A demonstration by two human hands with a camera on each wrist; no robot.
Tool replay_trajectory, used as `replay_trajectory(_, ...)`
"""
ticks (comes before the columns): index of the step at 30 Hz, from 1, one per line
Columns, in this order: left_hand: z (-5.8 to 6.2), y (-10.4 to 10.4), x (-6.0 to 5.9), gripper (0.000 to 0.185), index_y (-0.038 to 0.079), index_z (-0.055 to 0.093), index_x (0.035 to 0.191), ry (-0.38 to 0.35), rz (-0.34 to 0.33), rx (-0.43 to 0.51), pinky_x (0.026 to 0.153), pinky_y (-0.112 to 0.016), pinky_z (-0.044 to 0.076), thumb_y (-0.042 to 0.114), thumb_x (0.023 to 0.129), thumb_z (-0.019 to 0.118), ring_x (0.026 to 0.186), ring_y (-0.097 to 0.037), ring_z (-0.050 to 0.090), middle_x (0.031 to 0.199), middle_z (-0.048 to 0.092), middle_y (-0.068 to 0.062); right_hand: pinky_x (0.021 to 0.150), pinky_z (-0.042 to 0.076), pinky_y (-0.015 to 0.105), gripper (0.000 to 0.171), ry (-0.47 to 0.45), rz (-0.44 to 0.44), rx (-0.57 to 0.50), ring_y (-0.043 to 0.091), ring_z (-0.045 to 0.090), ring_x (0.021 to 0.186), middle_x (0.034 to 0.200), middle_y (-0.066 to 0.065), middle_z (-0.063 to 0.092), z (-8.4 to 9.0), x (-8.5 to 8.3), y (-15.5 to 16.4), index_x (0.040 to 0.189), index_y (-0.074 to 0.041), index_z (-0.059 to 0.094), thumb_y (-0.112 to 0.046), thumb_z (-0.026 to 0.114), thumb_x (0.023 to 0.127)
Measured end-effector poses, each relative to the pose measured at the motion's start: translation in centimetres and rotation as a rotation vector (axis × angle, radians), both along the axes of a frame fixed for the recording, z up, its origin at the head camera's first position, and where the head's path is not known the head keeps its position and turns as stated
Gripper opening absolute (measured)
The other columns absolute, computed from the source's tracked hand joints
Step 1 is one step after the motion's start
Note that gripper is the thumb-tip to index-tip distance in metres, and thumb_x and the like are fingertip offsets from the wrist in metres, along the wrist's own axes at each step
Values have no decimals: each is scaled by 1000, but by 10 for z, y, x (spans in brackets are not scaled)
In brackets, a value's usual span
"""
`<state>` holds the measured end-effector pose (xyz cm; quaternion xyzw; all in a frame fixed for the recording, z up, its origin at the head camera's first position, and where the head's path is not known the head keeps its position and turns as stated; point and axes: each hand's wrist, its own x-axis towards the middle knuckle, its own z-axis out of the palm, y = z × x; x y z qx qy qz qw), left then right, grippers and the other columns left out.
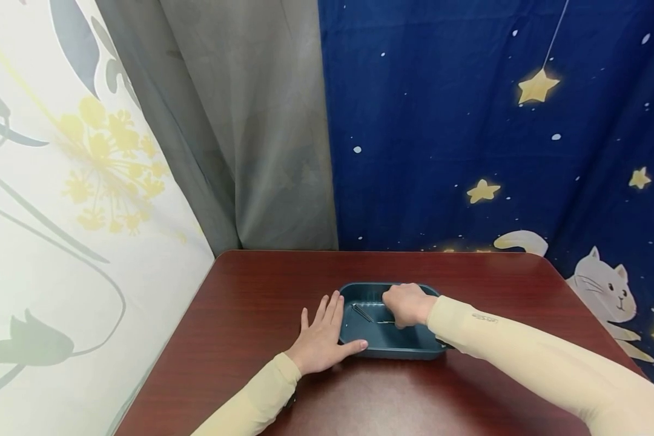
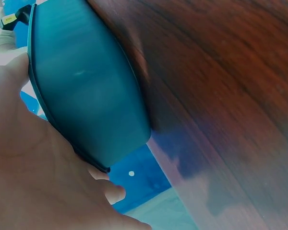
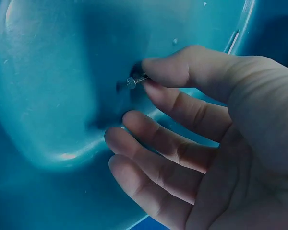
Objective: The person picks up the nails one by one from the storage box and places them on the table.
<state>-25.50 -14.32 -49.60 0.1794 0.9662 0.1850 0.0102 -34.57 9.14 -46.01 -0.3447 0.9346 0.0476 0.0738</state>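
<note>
A dark teal plastic tray (image 1: 392, 353) sits on the red-brown table (image 1: 261, 290). My right hand (image 1: 396, 319) reaches into the tray and pinches a thin metal tool (image 1: 362, 313) between thumb and forefinger. The right wrist view shows the tool's small knurled end (image 3: 131, 82) sticking out of the pinch of my right hand (image 3: 149, 78), just above the tray floor (image 3: 48, 72). My left hand (image 1: 327, 330) lies flat on the table against the tray's left side, thumb along the front wall. In the left wrist view that left hand (image 2: 33, 182) touches the tray's outer wall (image 2: 86, 86).
The table (image 2: 221, 72) ends near a white flowered curtain (image 1: 60, 212) on the left and a grey curtain (image 1: 240, 133) behind. A blue star-and-cat cloth (image 1: 496, 151) hangs at the back right.
</note>
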Motion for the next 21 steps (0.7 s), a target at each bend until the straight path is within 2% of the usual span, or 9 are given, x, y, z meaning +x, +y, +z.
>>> replay_trajectory(2,0,0,0,111,6,11,162,4,1,-4,111,-72,4,80,88,45,153,-33,7,169,4,-7,46,35,28,34,16,18,-18,10,35,47,50,-6,40,3,2,2,60,-21,56,-8,83,78)
replay_trajectory(5,-1,0,0,111,6,10,162,6,1,-2,111,-72,4,81,88,45,153,-33,7,169,4,-7,45,37,28,35,46,39,-47,9,38,46,50,-7,42,8,5,4,58,-22,57,-9,83,78)
replay_trajectory(10,-2,1,-1,111,6,10,162,2,4,-2,111,-73,2,79,88,48,153,-34,7,169,3,-7,48,44,30,28,97,64,-101,10,47,51,63,-7,51,16,10,8,62,-21,62,-12,85,75)
replay_trajectory(17,-4,1,0,109,4,12,162,19,6,2,110,-73,0,77,89,50,153,-35,7,169,7,-10,47,42,27,29,155,107,-190,8,45,53,75,-7,51,28,17,17,62,-25,61,-11,83,76)
replay_trajectory(21,-3,1,1,109,5,12,162,23,8,1,111,-72,0,77,89,49,153,-33,6,169,6,-8,46,41,25,27,204,131,-229,10,56,68,92,-3,61,34,21,22,64,-27,64,-14,82,78)
